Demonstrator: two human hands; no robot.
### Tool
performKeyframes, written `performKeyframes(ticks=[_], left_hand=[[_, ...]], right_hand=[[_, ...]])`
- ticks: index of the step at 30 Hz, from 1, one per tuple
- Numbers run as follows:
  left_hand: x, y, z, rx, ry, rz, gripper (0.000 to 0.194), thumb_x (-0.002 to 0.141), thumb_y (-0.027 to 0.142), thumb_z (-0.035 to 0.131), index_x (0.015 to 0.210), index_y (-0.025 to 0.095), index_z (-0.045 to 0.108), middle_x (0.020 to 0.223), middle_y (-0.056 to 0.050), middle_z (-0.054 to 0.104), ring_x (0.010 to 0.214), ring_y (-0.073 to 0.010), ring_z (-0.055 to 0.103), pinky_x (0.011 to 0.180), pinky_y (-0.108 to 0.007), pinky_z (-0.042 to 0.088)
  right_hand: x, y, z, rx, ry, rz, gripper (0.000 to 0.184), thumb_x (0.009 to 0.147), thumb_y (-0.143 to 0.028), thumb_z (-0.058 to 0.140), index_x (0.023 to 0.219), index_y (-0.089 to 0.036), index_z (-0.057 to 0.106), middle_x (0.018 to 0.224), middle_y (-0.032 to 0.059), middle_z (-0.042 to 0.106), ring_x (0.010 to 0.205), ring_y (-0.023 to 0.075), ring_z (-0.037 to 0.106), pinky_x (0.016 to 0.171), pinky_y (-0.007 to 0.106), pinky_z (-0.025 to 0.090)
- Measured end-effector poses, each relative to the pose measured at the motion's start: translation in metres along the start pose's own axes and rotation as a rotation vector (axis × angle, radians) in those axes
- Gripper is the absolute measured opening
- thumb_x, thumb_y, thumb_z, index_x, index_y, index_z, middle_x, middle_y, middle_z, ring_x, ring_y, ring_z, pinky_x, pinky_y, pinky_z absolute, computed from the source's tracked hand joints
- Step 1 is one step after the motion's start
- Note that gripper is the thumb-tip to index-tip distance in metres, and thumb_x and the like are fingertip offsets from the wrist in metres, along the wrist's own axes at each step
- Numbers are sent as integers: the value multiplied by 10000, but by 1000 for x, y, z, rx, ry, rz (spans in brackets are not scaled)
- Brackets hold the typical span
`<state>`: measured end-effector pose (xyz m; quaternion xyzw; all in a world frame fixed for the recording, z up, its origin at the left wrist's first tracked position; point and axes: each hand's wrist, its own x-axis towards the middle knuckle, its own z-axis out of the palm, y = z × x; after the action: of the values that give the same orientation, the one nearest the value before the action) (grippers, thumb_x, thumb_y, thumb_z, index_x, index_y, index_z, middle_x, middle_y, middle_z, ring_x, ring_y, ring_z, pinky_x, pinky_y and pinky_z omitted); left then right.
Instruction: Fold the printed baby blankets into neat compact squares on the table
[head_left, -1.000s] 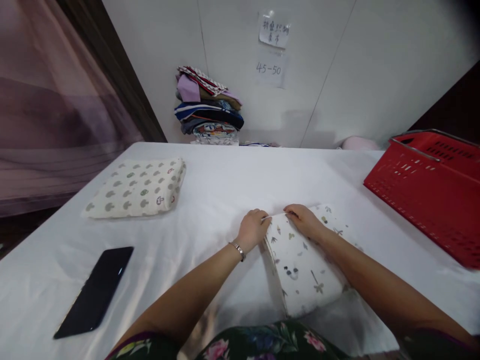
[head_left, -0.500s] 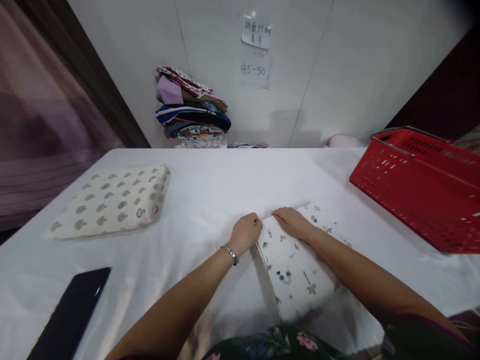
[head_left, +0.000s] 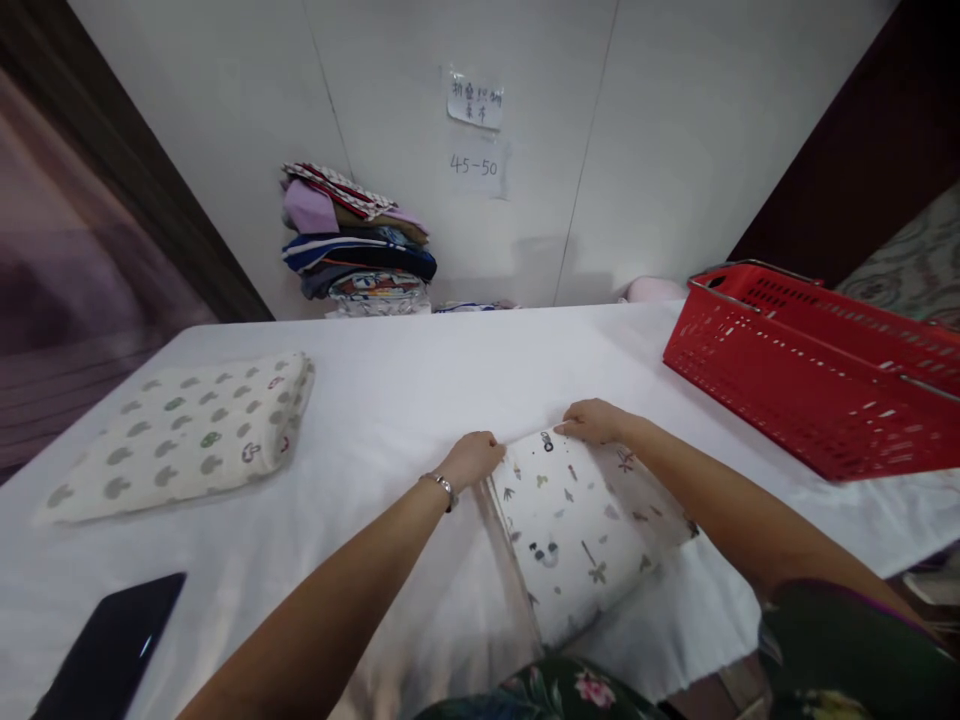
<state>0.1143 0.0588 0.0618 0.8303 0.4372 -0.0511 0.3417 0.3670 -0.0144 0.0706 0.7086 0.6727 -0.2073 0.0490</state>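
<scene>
I had the left hand (head_left: 474,458) and right hand (head_left: 598,422) pinching the far edge of the folded printed cloth (head_left: 566,525). It seemed light and limp, best held near its far corners.

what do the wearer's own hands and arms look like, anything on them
Both the left hand and right hand are ungloved, with bare forearms. A shiny silver-coloured, metal-looking bracelet circles the left wrist; the right wrist shows no band. The dark green fabric right sleeve has a purple edge and some yellowish print. The left sleeve is out of view.
</scene>
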Motion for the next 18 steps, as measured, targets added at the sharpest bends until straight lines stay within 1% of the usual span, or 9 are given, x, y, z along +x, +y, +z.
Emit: performKeyframes(ticks=[2,5,8,10,13,15,18], left_hand=[[3,2,-4,6,-34,-4,220,745,318,453,787,175,614,972,-108,672,901,-234,599,717,-296,430],[6,5,-10,6,-100,-10,218,727,332,457,755,174,605,945,-106,676,834,-226,609,665,-290,439],[11,6,-14,-4,-161,-36,251,721,372,462,780,172,603,942,-102,674,757,-216,612,601,-290,440],[14,6,-15,-8,-188,-61,300,715,423,479,821,174,607,961,-100,670,750,-216,610,591,-292,440],[14,6,-17,-6,-210,-90,452,698,573,486,880,180,612,1018,-106,659,830,-241,605,645,-312,449],[11,7,-19,16,-221,-78,548,683,667,455,878,181,616,1043,-118,653,894,-267,594,699,-333,447],[5,12,-20,88,-257,-20,570,708,687,404,829,175,624,1018,-131,660,917,-283,592,753,-351,434]], right_hand=[[4,10,-4,13,-47,46,561,758,-692,428,963,-230,672,1057,89,656,982,266,585,792,312,427],[14,18,-5,49,-102,67,573,693,-726,484,925,-234,664,990,85,663,910,264,600,753,328,433],[23,19,-5,68,-144,92,562,634,-737,538,852,-233,657,951,84,663,875,270,603,713,340,436],[26,19,-6,83,-166,101,551,615,-735,558,816,-232,656,943,86,664,873,275,602,699,345,438],[24,23,-11,115,-185,91,531,611,-711,579,822,-232,667,970,83,664,899,280,597,722,353,440],[21,29,-16,132,-204,91,531,607,-690,600,865,-233,679,1004,81,663,932,283,592,750,356,441],[19,35,-21,165,-262,104,557,578,-660,646,929,-229,680,1035,78,661,956,279,591,762,346,451]])
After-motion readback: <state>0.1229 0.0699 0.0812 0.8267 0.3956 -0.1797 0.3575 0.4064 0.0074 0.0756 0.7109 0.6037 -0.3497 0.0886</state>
